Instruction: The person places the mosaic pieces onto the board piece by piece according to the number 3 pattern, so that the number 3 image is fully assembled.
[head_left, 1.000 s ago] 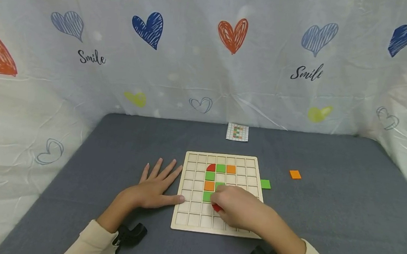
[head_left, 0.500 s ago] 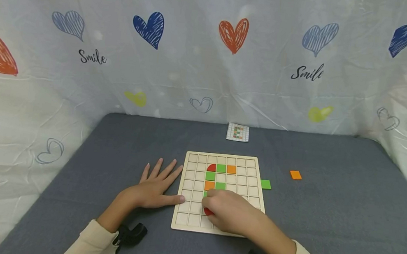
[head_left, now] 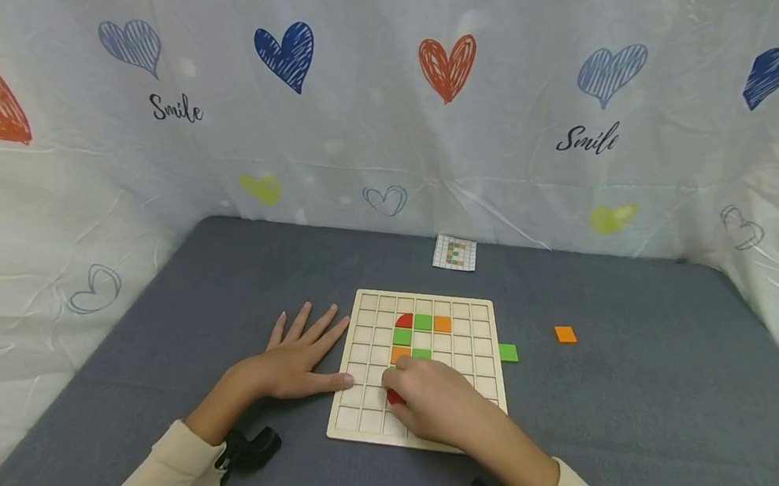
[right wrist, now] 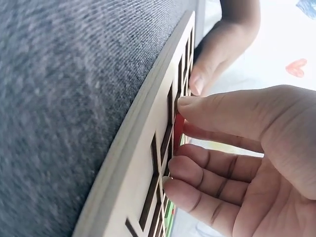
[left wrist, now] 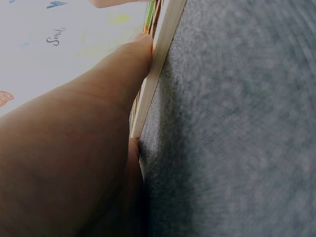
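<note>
A square wooden grid board [head_left: 350, 417] lies on the grey cloth. My right hand [head_left: 440, 403] pinches a red tile [head_left: 395, 396] with a rounded edge between thumb and forefinger, down at a cell below the column of tiles. The right wrist view shows the same red tile [right wrist: 179, 129] at the board's surface, the other fingers touching the board. My left hand [head_left: 295, 356] lies flat with fingers spread on the cloth, its thumb resting on the board's left edge. Set in the grid are a red quarter-round tile [head_left: 405, 321], green tiles [head_left: 422, 322] and orange tiles [head_left: 442, 324]. My right hand hides some cells.
A loose green tile [head_left: 508, 353] lies against the board's right edge. Farther right is a loose orange tile [head_left: 565, 334]. Behind the board lies a small card [head_left: 455, 253] printed with a coloured grid pattern. A white sheet with hearts [head_left: 445, 67] hangs at the back.
My right hand has moved left across the board with the red tile, from beside the tile column to the cell beneath it. My left hand has stayed in place.
</note>
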Demonstrator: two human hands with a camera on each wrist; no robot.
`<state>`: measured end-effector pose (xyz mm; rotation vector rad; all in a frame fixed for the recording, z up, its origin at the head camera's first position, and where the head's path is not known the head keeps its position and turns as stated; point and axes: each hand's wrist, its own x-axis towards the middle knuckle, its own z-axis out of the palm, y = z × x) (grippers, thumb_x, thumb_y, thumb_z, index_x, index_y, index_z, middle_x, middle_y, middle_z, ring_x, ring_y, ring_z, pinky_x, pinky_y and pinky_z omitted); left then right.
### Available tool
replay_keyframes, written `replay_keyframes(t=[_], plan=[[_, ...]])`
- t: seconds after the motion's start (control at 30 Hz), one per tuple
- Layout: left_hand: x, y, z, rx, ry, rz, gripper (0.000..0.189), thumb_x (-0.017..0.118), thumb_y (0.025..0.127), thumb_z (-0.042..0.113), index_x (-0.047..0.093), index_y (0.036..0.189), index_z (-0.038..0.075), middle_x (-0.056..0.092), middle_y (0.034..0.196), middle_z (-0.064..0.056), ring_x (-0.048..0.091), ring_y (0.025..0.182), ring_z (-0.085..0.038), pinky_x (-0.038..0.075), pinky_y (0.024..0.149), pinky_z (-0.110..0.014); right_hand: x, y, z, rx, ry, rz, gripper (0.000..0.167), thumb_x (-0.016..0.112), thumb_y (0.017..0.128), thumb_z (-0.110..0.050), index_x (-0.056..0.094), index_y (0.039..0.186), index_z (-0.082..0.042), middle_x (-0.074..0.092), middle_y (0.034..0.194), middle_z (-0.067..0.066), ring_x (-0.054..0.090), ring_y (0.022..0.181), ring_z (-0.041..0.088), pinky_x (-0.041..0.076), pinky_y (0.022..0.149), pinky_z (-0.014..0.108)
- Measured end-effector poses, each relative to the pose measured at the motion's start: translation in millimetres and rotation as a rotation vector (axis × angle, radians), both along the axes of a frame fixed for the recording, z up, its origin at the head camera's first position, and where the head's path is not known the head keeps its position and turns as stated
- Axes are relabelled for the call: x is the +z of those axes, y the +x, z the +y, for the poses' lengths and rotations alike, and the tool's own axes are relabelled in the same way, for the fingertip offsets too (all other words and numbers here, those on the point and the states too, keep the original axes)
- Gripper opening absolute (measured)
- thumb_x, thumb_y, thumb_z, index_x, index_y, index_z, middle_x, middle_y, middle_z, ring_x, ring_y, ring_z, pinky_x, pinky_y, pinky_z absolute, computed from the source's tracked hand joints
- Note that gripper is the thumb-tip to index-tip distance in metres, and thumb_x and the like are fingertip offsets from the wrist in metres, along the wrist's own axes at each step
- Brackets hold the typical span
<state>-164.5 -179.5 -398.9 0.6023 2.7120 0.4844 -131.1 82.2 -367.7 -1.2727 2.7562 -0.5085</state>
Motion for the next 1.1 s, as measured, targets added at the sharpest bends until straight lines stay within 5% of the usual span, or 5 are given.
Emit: replay_keyframes(t=[0.67, 0.87, 1.1], plan=[[0.9, -1.6, 0.3, 0.006, -0.025, -0.02, 0.101, 0.049, 0.088, 0.079, 0.01, 0.163, 0.023, -0.003, 0.168, -0.004, -0.019, 0.149, -0.037, -0.015, 0.111, -0.064, -5.3, -11.8, 8.5, 0.014, -0.136, -0.15, 0.017, 0.085, 0.077, -0.003, 0.073, 0.084, -0.013, 0.058, 0.081, -0.006, 0.051, 0.073, 0.007, 0.047, 0.067, 0.023], [4.4, -0.7, 0.5, -0.004, -0.02, -0.026, 0.1, 0.052, 0.09, 0.075, 0.011, 0.163, 0.022, -0.002, 0.168, -0.006, -0.019, 0.149, -0.038, -0.014, 0.111, -0.065, -4.8, -10.4, 9.0, 0.008, -0.132, -0.144, 0.015, 0.085, 0.077, -0.003, 0.075, 0.082, -0.013, 0.057, 0.079, -0.008, 0.051, 0.072, 0.005, 0.047, 0.067, 0.023], [-6.3, -3.3, -1.6, 0.014, -0.014, -0.014, 0.102, 0.046, 0.086, 0.083, 0.007, 0.163, 0.028, -0.006, 0.167, 0.001, -0.022, 0.148, -0.032, -0.016, 0.111, -0.062, 4.5, -10.6, 15.8, 0.073, -0.077, -0.07, 0.025, 0.079, 0.078, 0.0, 0.065, 0.066, -0.017, 0.045, 0.069, -0.011, 0.041, 0.064, 0.004, 0.039, 0.059, 0.02]])
